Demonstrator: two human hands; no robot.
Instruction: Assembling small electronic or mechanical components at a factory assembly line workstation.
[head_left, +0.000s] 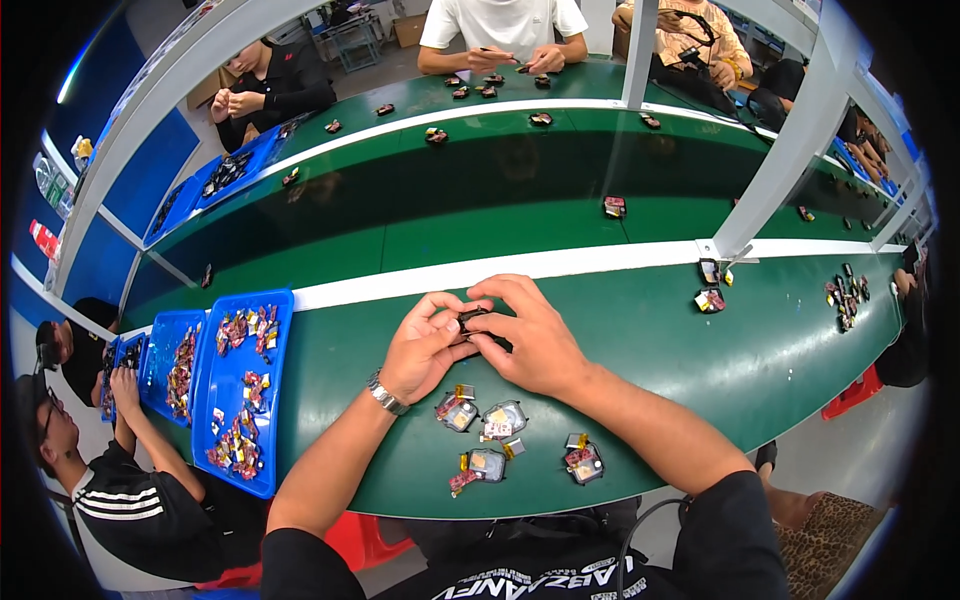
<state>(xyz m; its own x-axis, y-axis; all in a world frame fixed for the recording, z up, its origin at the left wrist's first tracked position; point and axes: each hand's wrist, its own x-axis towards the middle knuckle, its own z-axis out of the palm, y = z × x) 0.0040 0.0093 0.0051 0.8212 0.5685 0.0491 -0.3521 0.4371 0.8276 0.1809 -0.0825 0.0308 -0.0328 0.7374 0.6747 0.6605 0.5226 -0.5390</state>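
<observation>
Noted small black part [472, 322] held above bench [650, 370] between left hand [415, 345], half-curled around it, and right hand [530, 335], bent nearly closed on it. Could not make out its full outline behind both hands. Logged, left to right, blue tray [278, 400] of red-and-yellow pieces [240, 445], four opened casings [503, 415] near the hands, slanting pale post [788, 150] blocking some view beyond.
</observation>
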